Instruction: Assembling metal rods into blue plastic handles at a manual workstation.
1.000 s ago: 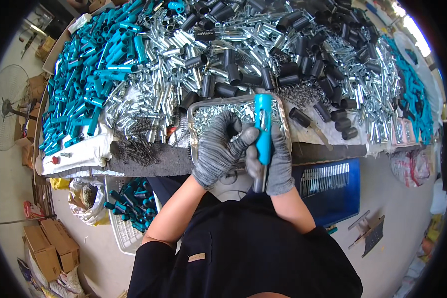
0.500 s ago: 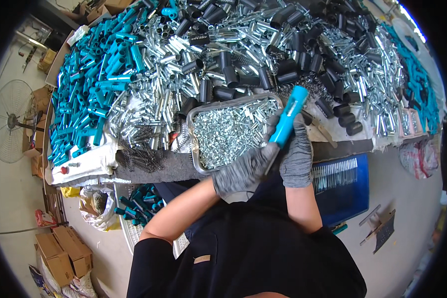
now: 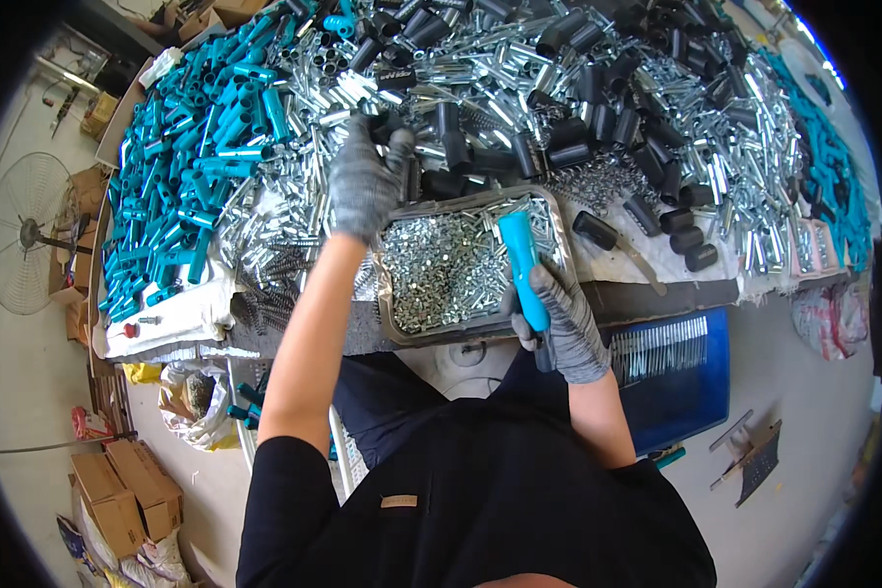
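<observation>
My right hand (image 3: 566,323), in a grey knit glove, is closed around a teal plastic handle (image 3: 521,257). The handle stands tilted over the right side of the parts tray, its wider end up and a dark piece at its lower end. My left hand (image 3: 365,188), gloved alike, reaches over the pile beyond the tray's left corner. Its thumb and fingers are apart around a black sleeve (image 3: 386,123), mostly covered by the glove; a firm hold on it does not show. A metal tray (image 3: 386,312) full of small silver parts lies between the hands.
Teal handles (image 3: 227,127) are heaped at the left, silver tubes (image 3: 304,181) and black sleeves (image 3: 568,155) across the middle. Dark springs (image 3: 265,306) lie by the front edge. A blue bin (image 3: 671,392) with metal rods stands below right. A fan (image 3: 31,233) is far left.
My left hand has let go of the teal handle and moved up and left to the pile. My right hand has lowered the handle and brought it slightly left, tilting its top leftward.
</observation>
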A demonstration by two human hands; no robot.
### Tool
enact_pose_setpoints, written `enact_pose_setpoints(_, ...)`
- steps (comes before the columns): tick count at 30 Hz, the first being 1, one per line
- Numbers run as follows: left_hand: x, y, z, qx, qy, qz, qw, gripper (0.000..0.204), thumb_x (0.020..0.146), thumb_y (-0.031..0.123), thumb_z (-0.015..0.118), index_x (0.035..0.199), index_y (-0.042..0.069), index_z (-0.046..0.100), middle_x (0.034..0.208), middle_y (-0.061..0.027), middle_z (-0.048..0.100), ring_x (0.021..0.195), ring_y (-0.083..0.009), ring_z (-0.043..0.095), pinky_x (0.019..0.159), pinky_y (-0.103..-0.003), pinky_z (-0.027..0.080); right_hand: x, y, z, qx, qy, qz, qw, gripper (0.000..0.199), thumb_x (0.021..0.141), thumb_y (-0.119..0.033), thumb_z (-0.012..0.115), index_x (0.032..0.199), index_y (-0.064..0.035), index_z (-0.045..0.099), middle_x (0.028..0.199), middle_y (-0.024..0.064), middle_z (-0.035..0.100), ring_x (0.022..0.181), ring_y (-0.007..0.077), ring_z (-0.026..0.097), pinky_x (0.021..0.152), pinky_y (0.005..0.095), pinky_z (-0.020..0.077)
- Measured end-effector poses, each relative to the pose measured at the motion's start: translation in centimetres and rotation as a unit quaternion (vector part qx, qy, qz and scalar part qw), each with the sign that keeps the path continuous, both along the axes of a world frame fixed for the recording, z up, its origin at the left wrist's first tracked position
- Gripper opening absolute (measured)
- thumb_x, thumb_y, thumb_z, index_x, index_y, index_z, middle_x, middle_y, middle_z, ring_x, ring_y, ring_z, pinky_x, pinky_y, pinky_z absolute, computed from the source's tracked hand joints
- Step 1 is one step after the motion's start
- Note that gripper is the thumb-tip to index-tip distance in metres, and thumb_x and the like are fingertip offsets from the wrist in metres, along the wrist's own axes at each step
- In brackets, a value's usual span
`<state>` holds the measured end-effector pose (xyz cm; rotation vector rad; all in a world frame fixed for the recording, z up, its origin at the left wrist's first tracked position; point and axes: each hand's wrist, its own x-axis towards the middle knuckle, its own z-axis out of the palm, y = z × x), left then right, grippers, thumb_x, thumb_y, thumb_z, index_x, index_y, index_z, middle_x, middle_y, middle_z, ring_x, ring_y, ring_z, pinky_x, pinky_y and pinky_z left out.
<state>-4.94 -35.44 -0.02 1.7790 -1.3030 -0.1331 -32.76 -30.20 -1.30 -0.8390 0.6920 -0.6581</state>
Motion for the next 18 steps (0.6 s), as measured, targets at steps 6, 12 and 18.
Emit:
enact_pose_setpoints(6,-6.1,7.2,1.5,0.011,0.278,-0.232,0.932,0.037,0.095,0.022,0.058,0.127,0.004,0.051,0.107,-0.0033,0.058,0.099,-0.0101,0.052,0.086,-0.025,0.045,0.9,0.8,0.3,-0.015,0.042,0.054,0.998,0.045,0.090,-0.047,0.061,0.097,-0.0032,0.055,0.070,0.0057,0.060,0.046,0.0069,0.052,0.039,0.0195,0.0385)
enact_pose_setpoints(12,-4.7,7.3,2.5,0.078,0.000,-0.333,0.940,0.032,0.092,0.030,0.058,0.108,0.003,0.060,0.090,-0.0155,0.064,0.084,-0.0288,0.063,0.078,-0.038,0.049,1.8,1.9,1.0,-0.066,0.087,0.098,0.989,0.048,0.090,-0.050,0.059,0.089,-0.0028,0.057,0.068,0.0059,0.059,0.045,0.0078,0.050,0.038,0.0204,0.0375)
enact_pose_setpoints(18,-9.1,8.8,4.0,0.185,-0.109,-0.142,0.966,0.034,0.092,0.036,0.051,0.091,0.003,0.061,0.076,-0.0193,0.064,0.074,-0.0367,0.064,0.068,-0.046,0.049,2.6,1.9,0.8,-0.199,0.169,0.026,0.965,0.057,0.093,-0.053,0.052,0.101,0.0025,0.061,0.076,0.0048,0.061,0.068,0.0131,0.055,0.063,0.0277,0.0448)
